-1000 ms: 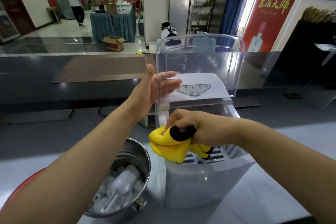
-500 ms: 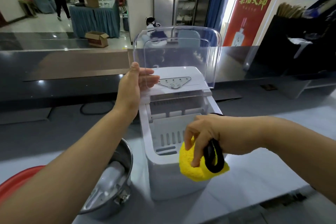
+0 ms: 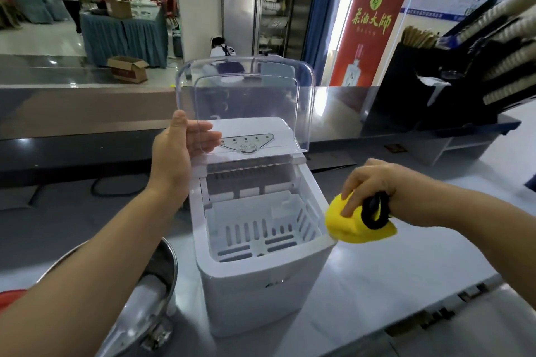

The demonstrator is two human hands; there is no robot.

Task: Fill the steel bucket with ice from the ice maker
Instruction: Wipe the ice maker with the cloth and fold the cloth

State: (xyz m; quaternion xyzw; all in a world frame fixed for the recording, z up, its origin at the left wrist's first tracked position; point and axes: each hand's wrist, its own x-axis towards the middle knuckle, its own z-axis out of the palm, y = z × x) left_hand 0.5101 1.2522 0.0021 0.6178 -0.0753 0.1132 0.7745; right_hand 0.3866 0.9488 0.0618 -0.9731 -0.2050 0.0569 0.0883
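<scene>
Right hand at centre right, fingers pinching a yellow cloth with a black loop, just beside the ice maker. Steel bucket at lower left, partly hidden behind the forearm, something pale and icy inside. Slotted white basket in the middle, open on top. Further up, left hand gripping the left edge of the raised clear lid.

A restaurant or banquet hall's service area: a steel commercial fridge at twelve o'clock, skirted banquet tables at ten, a liquor banner at one.
</scene>
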